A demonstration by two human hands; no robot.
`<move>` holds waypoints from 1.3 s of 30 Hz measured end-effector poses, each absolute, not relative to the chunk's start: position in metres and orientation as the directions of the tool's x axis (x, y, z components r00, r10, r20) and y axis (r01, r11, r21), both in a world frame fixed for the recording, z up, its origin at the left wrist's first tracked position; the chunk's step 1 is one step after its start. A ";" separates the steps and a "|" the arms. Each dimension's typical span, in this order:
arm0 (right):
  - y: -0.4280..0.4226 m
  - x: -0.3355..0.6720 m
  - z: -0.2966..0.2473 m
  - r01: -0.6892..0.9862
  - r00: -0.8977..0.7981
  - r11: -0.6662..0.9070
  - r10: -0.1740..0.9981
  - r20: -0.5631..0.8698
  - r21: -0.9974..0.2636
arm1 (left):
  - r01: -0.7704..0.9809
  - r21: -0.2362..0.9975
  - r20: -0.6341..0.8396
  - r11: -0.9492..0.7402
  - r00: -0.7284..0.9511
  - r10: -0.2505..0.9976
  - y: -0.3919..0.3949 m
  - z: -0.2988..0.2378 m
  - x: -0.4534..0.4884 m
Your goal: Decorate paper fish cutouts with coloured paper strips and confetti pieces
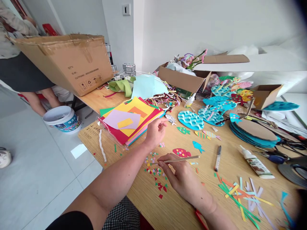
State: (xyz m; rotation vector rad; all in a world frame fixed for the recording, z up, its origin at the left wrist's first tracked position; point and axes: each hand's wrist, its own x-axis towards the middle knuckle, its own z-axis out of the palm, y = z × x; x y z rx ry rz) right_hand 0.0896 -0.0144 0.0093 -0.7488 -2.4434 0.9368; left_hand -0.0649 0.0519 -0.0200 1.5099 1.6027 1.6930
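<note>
In my right hand point(178, 174) a thin wooden stick point(184, 159) is pinched, its tip over small paper dots and triangles point(153, 171) scattered on the table. My left hand point(155, 132) is raised just beyond them, fingers curled together; whatever they may hold is hidden. Past its fingertips lies a pale, patterned fish-shaped piece point(170, 119). Beside my right hand rests a red paper fish point(181, 152) with coloured dots. Farther back are a blue fish point(198, 146), a green fish point(183, 130) and striped fish point(202, 135).
Left of my hands lies a stack of coloured paper point(115, 129). Blue wavy discs point(190, 120), a pen point(218, 158), a glue bottle point(256, 163) and paper strips point(240, 195) are to the right. A large carton point(72, 64) stands back left, near a person and a white bucket point(59, 115).
</note>
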 end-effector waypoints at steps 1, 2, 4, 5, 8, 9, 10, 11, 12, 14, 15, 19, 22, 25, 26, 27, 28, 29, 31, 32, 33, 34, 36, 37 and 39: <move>-0.014 0.090 0.008 0.336 -0.769 0.630 0.613 0.183 -0.701 | 0.390 0.875 0.433 -0.288 -0.364 0.825 0.052 -0.020 -0.065; -0.015 0.089 0.007 0.342 -0.768 0.631 0.614 0.180 -0.696 | 0.389 0.876 0.430 -0.285 -0.367 0.825 0.052 -0.020 -0.065; -0.015 0.088 0.004 0.355 -0.768 0.635 0.617 0.174 -0.686 | 0.386 0.879 0.428 -0.281 -0.373 0.823 0.051 -0.019 -0.064; -0.016 0.088 0.004 0.361 -0.766 0.635 0.619 0.172 -0.683 | 0.387 0.877 0.430 -0.284 -0.372 0.822 0.051 -0.020 -0.064; -0.016 0.087 0.006 0.350 -0.753 0.630 0.629 0.191 -0.694 | 0.394 0.869 0.443 -0.298 -0.354 0.824 0.052 -0.021 -0.065; -0.015 0.088 0.008 0.342 -0.742 0.626 0.638 0.208 -0.701 | 0.394 0.868 0.445 -0.302 -0.347 0.826 0.052 -0.022 -0.066; -0.012 0.091 0.011 0.337 -0.724 0.621 0.651 0.227 -0.707 | 0.390 0.868 0.447 -0.307 -0.344 0.826 0.052 -0.023 -0.067; -0.009 0.094 0.015 0.339 -0.702 0.614 0.669 0.243 -0.713 | 0.389 0.867 0.449 -0.311 -0.341 0.826 0.053 -0.023 -0.067; -0.003 0.099 0.019 0.352 -0.670 0.605 0.696 0.259 -0.714 | 0.391 0.866 0.453 -0.312 -0.349 0.820 0.054 -0.024 -0.068; 0.010 0.113 0.025 0.413 -0.590 0.564 0.764 0.261 -0.715 | 0.387 0.866 0.456 -0.317 -0.351 0.818 0.055 -0.024 -0.068; 0.018 0.121 0.027 0.449 -0.533 0.535 0.803 0.266 -0.715 | 0.380 0.869 0.451 -0.316 -0.349 0.821 0.055 -0.024 -0.068; 0.042 0.145 0.026 0.650 -0.296 0.360 0.931 0.213 -0.669 | 0.368 0.876 0.431 -0.313 -0.304 0.850 0.054 -0.024 -0.065; 0.050 0.149 0.019 0.720 -0.280 0.326 0.944 0.173 -0.612 | 0.372 0.878 0.415 -0.301 -0.279 0.866 0.053 -0.024 -0.064; 0.051 0.147 0.014 0.754 -0.299 0.347 0.937 0.179 -0.557 | 0.376 0.876 0.412 -0.301 -0.260 0.873 0.053 -0.026 -0.065; 0.052 0.146 0.012 0.765 -0.301 0.351 0.936 0.181 -0.540 | 0.376 0.876 0.412 -0.303 -0.255 0.875 0.053 -0.027 -0.065; 0.052 0.146 0.012 0.776 -0.302 0.353 0.936 0.182 -0.524 | 0.375 0.876 0.411 -0.303 -0.251 0.876 0.053 -0.028 -0.065; 0.052 0.145 0.011 0.785 -0.302 0.353 0.936 0.182 -0.509 | 0.376 0.876 0.410 -0.302 -0.249 0.878 0.054 -0.028 -0.065; 0.052 0.145 0.011 0.792 -0.305 0.355 0.935 0.182 -0.497 | 0.376 0.876 0.408 -0.301 -0.248 0.878 0.054 -0.028 -0.065; 0.053 0.146 0.010 0.799 -0.309 0.358 0.934 0.181 -0.484 | 0.376 0.877 0.406 -0.299 -0.247 0.880 0.054 -0.029 -0.065; 0.053 0.146 0.011 0.801 -0.309 0.357 0.934 0.179 -0.481 | 0.376 0.878 0.404 -0.297 -0.246 0.881 0.054 -0.029 -0.065; 0.053 0.146 0.011 0.803 -0.306 0.353 0.936 0.175 -0.480 | 0.376 0.878 0.402 -0.296 -0.246 0.882 0.054 -0.029 -0.065; 0.053 0.146 0.011 0.804 -0.305 0.349 0.937 0.171 -0.481 | 0.375 0.879 0.401 -0.295 -0.247 0.882 0.054 -0.029 -0.065; 0.052 0.147 0.011 0.804 -0.302 0.344 0.939 0.166 -0.485 | 0.375 0.880 0.398 -0.291 -0.249 0.883 0.054 -0.028 -0.065; 0.052 0.146 0.011 0.803 -0.302 0.343 0.939 0.165 -0.487 | 0.375 0.881 0.397 -0.289 -0.250 0.883 0.054 -0.028 -0.065; 0.052 0.146 0.011 0.801 -0.303 0.347 0.938 0.169 -0.488 | 0.374 0.882 0.393 -0.286 -0.250 0.885 0.054 -0.027 -0.064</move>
